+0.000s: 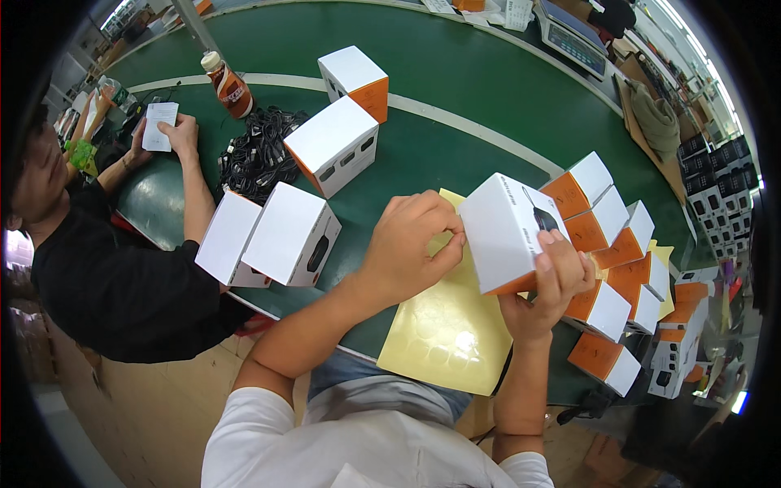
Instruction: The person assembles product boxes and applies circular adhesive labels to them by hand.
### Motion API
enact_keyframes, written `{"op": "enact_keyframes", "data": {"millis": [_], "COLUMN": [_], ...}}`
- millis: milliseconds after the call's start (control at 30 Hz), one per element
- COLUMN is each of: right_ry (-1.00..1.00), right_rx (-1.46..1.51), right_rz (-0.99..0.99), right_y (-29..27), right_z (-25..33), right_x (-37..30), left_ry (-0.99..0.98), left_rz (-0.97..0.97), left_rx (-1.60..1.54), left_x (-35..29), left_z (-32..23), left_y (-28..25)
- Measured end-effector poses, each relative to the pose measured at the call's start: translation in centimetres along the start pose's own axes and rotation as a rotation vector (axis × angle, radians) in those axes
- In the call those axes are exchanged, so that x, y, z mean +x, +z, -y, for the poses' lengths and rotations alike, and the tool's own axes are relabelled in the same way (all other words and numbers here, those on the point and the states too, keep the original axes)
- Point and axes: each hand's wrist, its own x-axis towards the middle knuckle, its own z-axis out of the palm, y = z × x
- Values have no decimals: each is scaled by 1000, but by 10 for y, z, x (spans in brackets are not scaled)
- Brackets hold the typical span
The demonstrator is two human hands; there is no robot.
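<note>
A white box with an orange underside and a dark device printed on one face [498, 232] is held tilted in my right hand [553, 281]. The fingers lie over its printed side and the thumb side supports it from below. Close to the box's left edge, my left hand [415, 240] is closed in a pinch, and whatever sits between the fingertips is too small to make out. Under both hands lies a glossy yellow sheet with round clear stickers [443, 342], reaching over the table's near edge.
Several white-and-orange boxes [598, 309] crowd the right side. More boxes [293, 232] stand at left, near a heap of black cables [264, 146] and a bottle [228, 85]. A co-worker [122, 268] at left holds a white paper [159, 127]. A scale [569, 41] stands far right.
</note>
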Motion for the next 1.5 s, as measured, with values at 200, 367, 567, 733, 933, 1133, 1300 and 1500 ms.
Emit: {"op": "enact_keyframes", "data": {"millis": [200,367,567,733,933,1133,1300,1500], "right_ry": [290,569,457,431,478,480,419,484], "right_rx": [448,722,880,886,854,884,803,879], "right_rz": [-42,120,142,181,217,197,237,207], "right_y": [0,-8,-6,-7,-7,-8,-10,-7], "right_z": [-7,1,-6,-11,-9,-8,-11,-12], "right_x": [-4,0,-4,-4,-5,-4,-2,-3], "left_ry": [300,397,333,393,355,342,372,303], "left_rz": [17,6,153,168,171,190,210,167], "left_rx": [-157,-127,-305,-310,-340,-312,-312,-322], "left_x": [7,9,8,12,11,9,10,12], "left_z": [-4,0,1,2,2,0,5,2], "left_y": [-15,-13,-16,-17,-13,-16,-13,-9]}}
